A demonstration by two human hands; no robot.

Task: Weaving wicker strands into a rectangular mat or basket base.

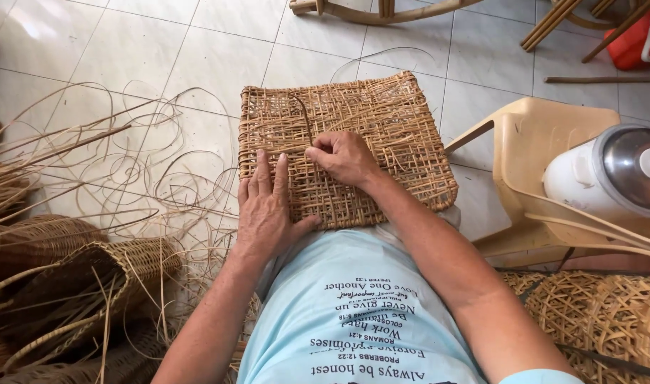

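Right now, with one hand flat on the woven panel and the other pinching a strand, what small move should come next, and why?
Probably draw the dark strand through and snug. The right hand pinches it where it enters the woven panel, a slack loop arches above the weave, and the left hand lies flat, steadying the panel on the lap.

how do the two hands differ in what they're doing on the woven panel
The left hand lies flat, fingers spread, pressing on the woven panel; the right hand is curled, fingertips pinching a dark strand.
The left hand sits at the panel's near left edge; the right hand is farther in, near its middle.
Both rest on the same panel, which lies on the person's lap.
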